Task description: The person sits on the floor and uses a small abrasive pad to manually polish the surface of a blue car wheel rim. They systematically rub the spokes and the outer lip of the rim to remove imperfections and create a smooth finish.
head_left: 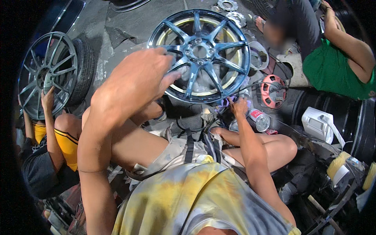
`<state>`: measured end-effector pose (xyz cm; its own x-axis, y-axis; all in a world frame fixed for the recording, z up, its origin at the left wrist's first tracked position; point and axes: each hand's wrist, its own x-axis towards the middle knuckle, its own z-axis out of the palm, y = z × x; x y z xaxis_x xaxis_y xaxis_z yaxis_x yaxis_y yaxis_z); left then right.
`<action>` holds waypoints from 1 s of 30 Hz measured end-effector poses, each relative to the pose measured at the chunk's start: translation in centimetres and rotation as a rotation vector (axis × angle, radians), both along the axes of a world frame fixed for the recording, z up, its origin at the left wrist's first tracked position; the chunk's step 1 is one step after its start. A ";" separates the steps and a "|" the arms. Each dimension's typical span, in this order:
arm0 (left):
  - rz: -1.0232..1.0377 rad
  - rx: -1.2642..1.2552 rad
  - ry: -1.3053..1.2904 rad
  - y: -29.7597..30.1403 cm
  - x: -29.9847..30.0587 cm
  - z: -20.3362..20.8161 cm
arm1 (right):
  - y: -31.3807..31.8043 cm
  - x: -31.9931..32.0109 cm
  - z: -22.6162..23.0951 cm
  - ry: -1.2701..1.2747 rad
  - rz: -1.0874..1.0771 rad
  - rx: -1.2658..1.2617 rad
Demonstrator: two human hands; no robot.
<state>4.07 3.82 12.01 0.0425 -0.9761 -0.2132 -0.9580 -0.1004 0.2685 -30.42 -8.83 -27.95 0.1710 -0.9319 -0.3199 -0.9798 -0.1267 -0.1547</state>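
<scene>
A glossy blue multi-spoke car wheel (199,51) is in front of me, its spoked face turned up. Over its left side reaches my left hand (143,74), thumb apart from the fingers. The fingertips are smeared by motion near the spokes, so what they hold, if anything, is unclear. Just below the wheel's lower right edge, my right hand (239,105) is closed. A small purple thing (225,102) lies at its fingers; its kind does not show. Close beside that hand, a silver-and-red can (258,120) lies tilted.
At left, a person's hand (47,98) touches a grey wheel (49,74) by a tire (84,70). A red slotted disc (273,91), a clear tub (258,55) and a white jug (318,125) are at right. Another person in a green shirt (333,68) sits there.
</scene>
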 end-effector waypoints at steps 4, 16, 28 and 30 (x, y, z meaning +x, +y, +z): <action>0.013 0.100 0.015 2.0 0.7 -0.4 | 0.0 1.2 -0.2 0.067 0.007 0.077; -0.249 0.436 -0.089 2.8 -2.7 -6.8 | -2.5 -1.3 -3.7 -0.380 -0.180 0.424; -0.493 0.315 -0.024 3.3 -7.3 -3.5 | -2.7 -0.1 18.2 -0.669 -0.242 0.876; -0.561 0.171 0.019 3.5 -7.0 -3.0 | -2.2 -0.1 20.9 -0.807 -0.248 0.954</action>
